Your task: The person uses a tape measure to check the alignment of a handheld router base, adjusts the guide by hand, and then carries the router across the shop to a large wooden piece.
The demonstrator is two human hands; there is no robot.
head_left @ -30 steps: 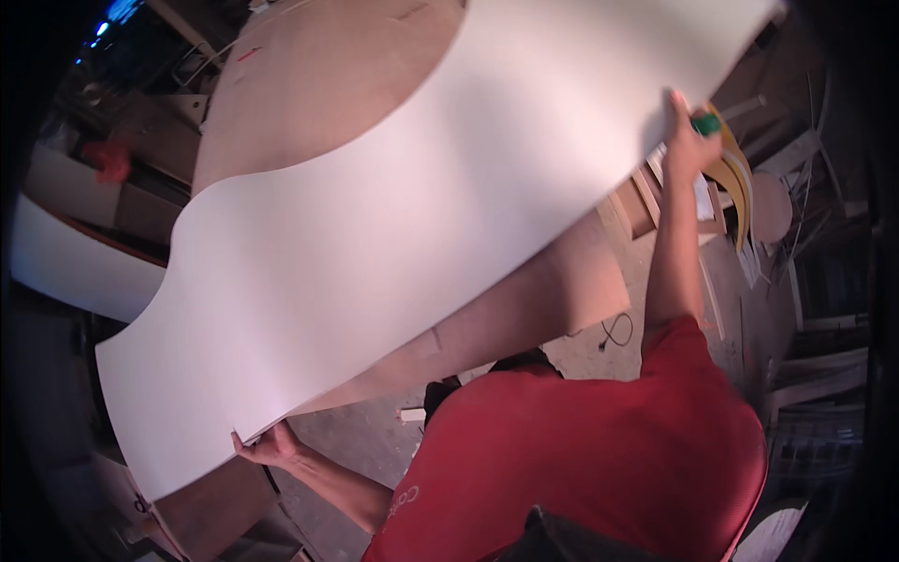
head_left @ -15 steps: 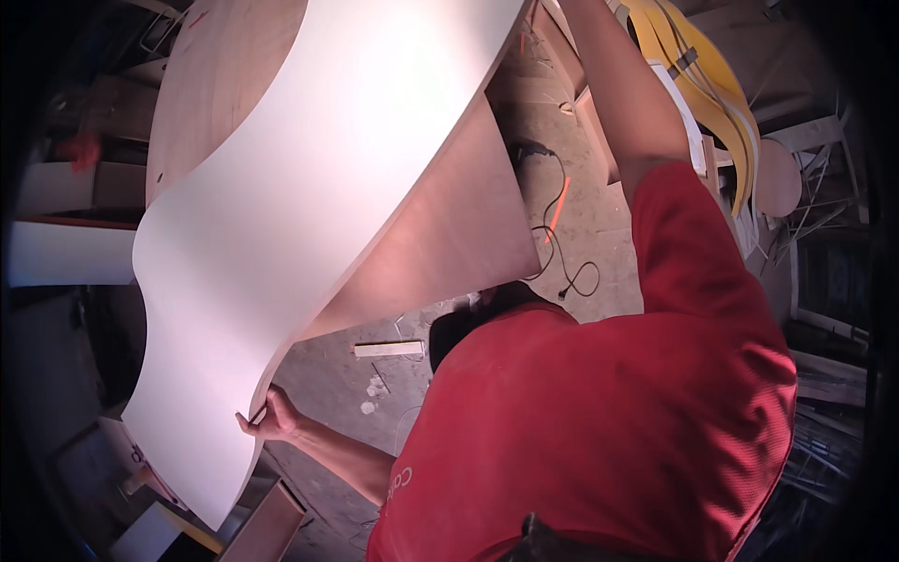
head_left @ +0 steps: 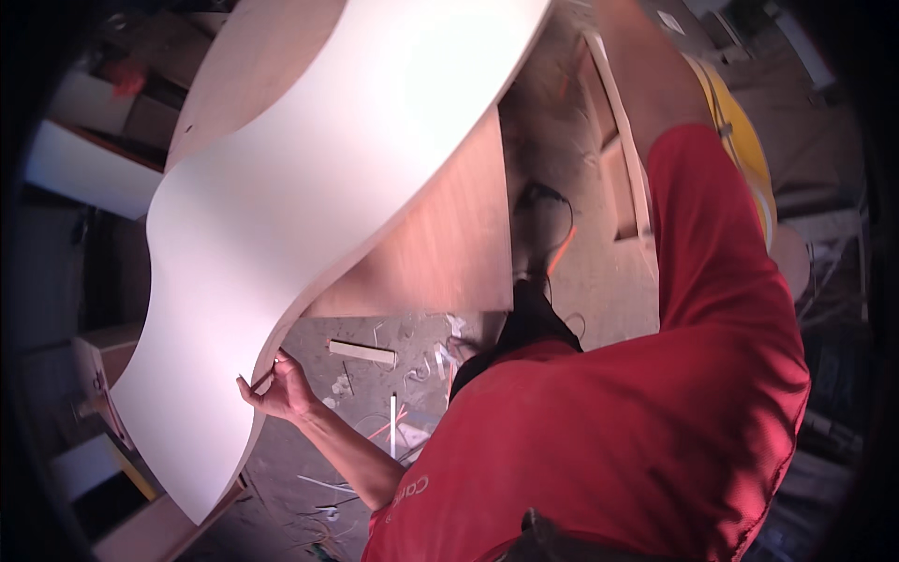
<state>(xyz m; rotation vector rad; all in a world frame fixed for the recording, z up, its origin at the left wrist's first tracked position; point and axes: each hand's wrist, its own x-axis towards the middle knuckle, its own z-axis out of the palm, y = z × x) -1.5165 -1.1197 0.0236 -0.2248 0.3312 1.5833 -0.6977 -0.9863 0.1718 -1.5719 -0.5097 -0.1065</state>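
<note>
A large white panel (head_left: 243, 215) with wavy edges stretches from the top of the view down to a pointed end at the lower left. My left hand (head_left: 286, 389) pinches its right edge near that end, thumb on the white face and the other fingers at the edge. Beneath the panel shows a bare wood board (head_left: 440, 244) with a straight side. My right forearm (head_left: 651, 75), blurred, reaches up past the top edge of the picture, so the right hand is out of sight.
Floor below holds a wood strip (head_left: 363, 352), a white stick (head_left: 393, 423) and scattered scraps. A dark power tool with a cord (head_left: 543, 194) lies beyond the board. Wooden frames (head_left: 618, 178) and a yellow curved piece (head_left: 740, 140) stand right; box-like parts (head_left: 103, 361) stand left.
The view has shifted, showing more floor and my dark-clothed leg. My right arm has swung slightly right. My left hand keeps its hold on the panel edge.
</note>
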